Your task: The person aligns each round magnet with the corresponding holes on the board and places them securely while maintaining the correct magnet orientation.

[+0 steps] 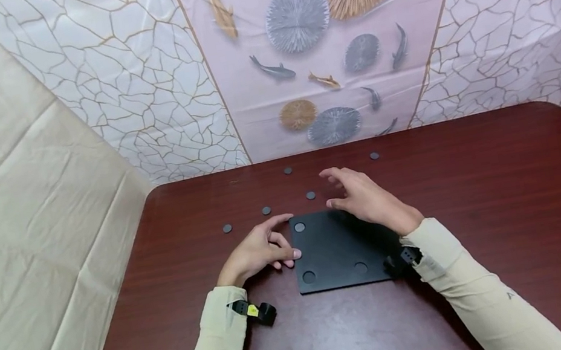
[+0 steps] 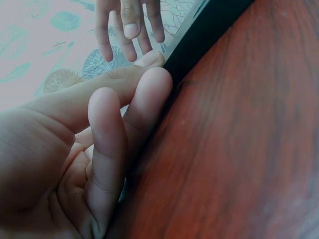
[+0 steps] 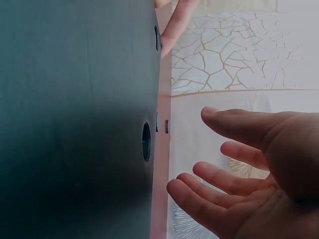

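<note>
A flat black board (image 1: 333, 249) with round recesses lies on the table. Two front recesses look dark and hollow; the round spot (image 1: 299, 227) at its far left corner is paler, perhaps a disc in its recess. My left hand (image 1: 258, 249) lies at the board's left side, index finger stretched toward the far corner, thumb touching the edge. Its other fingers bend loosely beside the edge in the left wrist view. Over the board's far edge hovers my right hand (image 1: 369, 197), fingers apart and nothing held. The nearest small dark disc (image 1: 310, 195) lies beyond the board.
More dark discs lie scattered on the brown table (image 1: 493, 196): one disc (image 1: 266, 210) and another disc (image 1: 227, 228) leftward, a disc (image 1: 288, 171) and a disc (image 1: 374, 156) near the far edge. A patterned curtain (image 1: 319, 71) hangs behind.
</note>
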Motion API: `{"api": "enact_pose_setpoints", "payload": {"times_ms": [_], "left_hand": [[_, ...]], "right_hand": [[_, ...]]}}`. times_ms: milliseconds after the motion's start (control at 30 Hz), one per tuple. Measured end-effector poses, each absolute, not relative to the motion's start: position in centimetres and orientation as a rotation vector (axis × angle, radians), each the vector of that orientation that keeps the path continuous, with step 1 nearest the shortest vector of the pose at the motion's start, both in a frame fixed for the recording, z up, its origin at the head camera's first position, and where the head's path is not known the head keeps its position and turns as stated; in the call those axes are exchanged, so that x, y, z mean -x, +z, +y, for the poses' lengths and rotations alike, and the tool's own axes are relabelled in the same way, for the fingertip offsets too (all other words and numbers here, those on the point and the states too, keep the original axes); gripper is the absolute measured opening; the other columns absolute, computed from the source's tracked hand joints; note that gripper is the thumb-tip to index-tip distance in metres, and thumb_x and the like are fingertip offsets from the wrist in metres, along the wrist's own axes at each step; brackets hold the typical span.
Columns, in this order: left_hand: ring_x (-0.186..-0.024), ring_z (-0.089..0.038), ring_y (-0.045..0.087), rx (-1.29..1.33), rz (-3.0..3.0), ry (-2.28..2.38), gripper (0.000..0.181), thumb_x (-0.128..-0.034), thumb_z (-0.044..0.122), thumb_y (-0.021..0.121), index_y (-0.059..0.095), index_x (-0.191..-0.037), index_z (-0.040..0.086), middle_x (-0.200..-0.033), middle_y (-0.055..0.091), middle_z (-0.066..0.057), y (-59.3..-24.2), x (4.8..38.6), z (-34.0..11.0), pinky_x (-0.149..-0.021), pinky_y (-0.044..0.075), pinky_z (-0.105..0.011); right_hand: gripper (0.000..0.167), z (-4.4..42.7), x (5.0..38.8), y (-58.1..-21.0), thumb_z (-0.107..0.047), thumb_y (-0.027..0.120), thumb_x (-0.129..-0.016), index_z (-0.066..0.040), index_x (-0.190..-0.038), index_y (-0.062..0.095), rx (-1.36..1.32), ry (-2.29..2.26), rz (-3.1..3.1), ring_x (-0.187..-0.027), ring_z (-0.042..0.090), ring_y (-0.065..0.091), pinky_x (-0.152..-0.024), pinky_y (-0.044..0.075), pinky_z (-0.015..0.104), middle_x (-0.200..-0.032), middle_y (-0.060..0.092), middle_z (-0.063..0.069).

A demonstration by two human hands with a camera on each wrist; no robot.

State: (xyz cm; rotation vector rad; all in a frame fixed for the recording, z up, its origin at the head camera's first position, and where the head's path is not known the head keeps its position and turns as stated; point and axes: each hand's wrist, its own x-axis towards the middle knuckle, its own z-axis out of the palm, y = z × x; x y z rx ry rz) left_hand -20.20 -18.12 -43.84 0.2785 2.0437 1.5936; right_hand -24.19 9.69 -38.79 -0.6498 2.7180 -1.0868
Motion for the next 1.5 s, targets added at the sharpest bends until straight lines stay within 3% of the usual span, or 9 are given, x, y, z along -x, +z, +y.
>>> {"api": "enact_pose_setpoints", "payload": {"times_ms": [933, 1267, 1367, 1500], "left_hand": [[-0.069, -0.023, 0.072, -0.273, 2.080, 1.580, 0.083, -0.0908, 0.008, 0.084, 0.041, -0.160, 0.020, -0.087, 0.074, -0.015, -44.0, 20.0, -18.0, -0.061, 0.058, -0.029], [-0.068, -0.022, 0.072, -0.204, 2.062, 1.604, 0.076, -0.0909, 0.005, 0.084, 0.040, -0.152, 0.014, -0.087, 0.074, -0.014, -43.9, 19.9, -17.7, -0.062, 0.059, -0.030], [-0.068, -0.021, 0.072, -0.206, 2.049, 1.601, 0.066, -0.0918, 0.004, 0.082, 0.042, -0.144, 0.008, -0.085, 0.073, -0.013, -43.9, 19.9, -17.9, -0.062, 0.059, -0.030], [-0.069, -0.020, 0.073, -0.237, 2.047, 1.583, 0.046, -0.0928, 0.005, 0.081, 0.046, -0.121, 0.002, -0.085, 0.073, -0.011, -43.7, 19.9, -17.9, -0.063, 0.060, -0.030]], "right_hand": [[0.060, 8.0, 23.2, -39.0, -0.014, 0.071, -0.103, -0.005, -0.157, 0.046, 0.670, -1.034, 2.706, -0.139, 0.039, 0.052, -0.111, 0.047, 0.057, -0.154, 0.049, 0.021], [0.046, 6.6, 23.2, -38.7, -0.013, 0.071, -0.103, -0.002, -0.146, 0.058, 0.721, -0.999, 2.733, -0.134, 0.037, 0.056, -0.109, 0.048, 0.053, -0.144, 0.056, 0.018], [0.043, 5.8, 23.3, -38.5, -0.012, 0.071, -0.103, -0.001, -0.143, 0.061, 0.738, -1.015, 2.727, -0.130, 0.037, 0.059, -0.106, 0.051, 0.051, -0.141, 0.060, 0.018], [0.040, 4.7, 23.6, -38.0, -0.010, 0.071, -0.103, 0.000, -0.140, 0.063, 0.760, -1.027, 2.726, -0.126, 0.036, 0.062, -0.104, 0.053, 0.048, -0.139, 0.063, 0.018]]}}
